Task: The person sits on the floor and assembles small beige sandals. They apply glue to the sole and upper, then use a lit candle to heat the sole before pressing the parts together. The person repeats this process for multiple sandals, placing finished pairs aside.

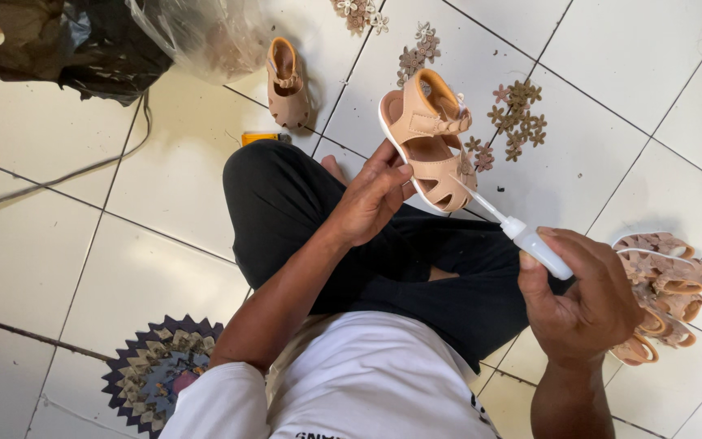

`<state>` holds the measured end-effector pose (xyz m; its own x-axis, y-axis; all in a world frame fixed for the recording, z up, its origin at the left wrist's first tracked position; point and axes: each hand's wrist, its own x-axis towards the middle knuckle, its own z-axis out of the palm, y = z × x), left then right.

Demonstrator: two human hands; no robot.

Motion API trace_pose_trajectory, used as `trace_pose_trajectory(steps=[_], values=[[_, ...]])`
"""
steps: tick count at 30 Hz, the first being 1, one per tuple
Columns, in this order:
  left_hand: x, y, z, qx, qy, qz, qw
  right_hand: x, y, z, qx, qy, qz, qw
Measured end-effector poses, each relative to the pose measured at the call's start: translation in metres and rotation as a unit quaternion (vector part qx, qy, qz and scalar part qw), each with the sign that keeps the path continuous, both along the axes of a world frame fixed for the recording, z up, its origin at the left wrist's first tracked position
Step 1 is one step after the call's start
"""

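Over the lap of a person sitting cross-legged on a white tiled floor point(643, 73), seen from the head camera, the left hand point(371, 195) is clamped on a small tan child's sandal point(432, 146), fingers wrapped over its sole edge and side so the upper tilts toward the right hand point(587, 305). That hand is closed around a small white glue bottle point(539, 246) whose thin nozzle reaches up to touch the front side of the sandal's upper, near the cut-out toe. The two hands are apart, joined only by nozzle and shoe. By my judgement the gluing of a trim piece onto this sandal is in hand: the shoe looks bare at the spot under the nozzle, though I cannot tell whether glue already lies there. Small brown flower-shaped pieces point(517, 114) lie scattered on the tiles just beyond the sandal, more of them further up point(416, 57), so plenty of trim is not yet used. One plain tan sandal point(288, 81) lies apart near a clear plastic bag point(197, 32), seemingly unfinished, while a stack of sandals point(664, 289) by the right hand appears to carry flower trim, likely done
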<state>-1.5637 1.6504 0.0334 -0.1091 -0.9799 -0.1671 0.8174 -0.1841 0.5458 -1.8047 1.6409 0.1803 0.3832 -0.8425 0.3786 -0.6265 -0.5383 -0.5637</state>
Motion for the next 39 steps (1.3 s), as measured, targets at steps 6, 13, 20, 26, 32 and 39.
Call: trace_pose_trajectory(steps=[6,13,20,26,32,39], values=[[-0.002,0.000,-0.002,0.002,-0.004,0.000,1.000,0.003,-0.001,0.007,-0.012,0.015,0.022,1.000],[-0.002,0.000,-0.002,-0.004,-0.012,0.000,1.000,0.007,-0.002,0.012,-0.009,0.022,0.024,0.999],[-0.001,0.000,-0.001,-0.004,-0.015,0.001,1.000,0.002,0.001,0.008,-0.008,0.018,0.016,1.000],[-0.001,-0.001,0.001,0.006,0.008,0.001,1.000,-0.004,0.002,0.000,-0.014,-0.008,0.014,1.000],[-0.001,-0.002,0.004,-0.007,0.007,-0.003,1.000,-0.004,0.002,-0.002,-0.011,-0.002,0.012,1.000],[-0.001,-0.002,0.006,-0.004,0.001,-0.008,1.000,-0.002,0.000,-0.001,-0.011,-0.001,0.011,1.000]])
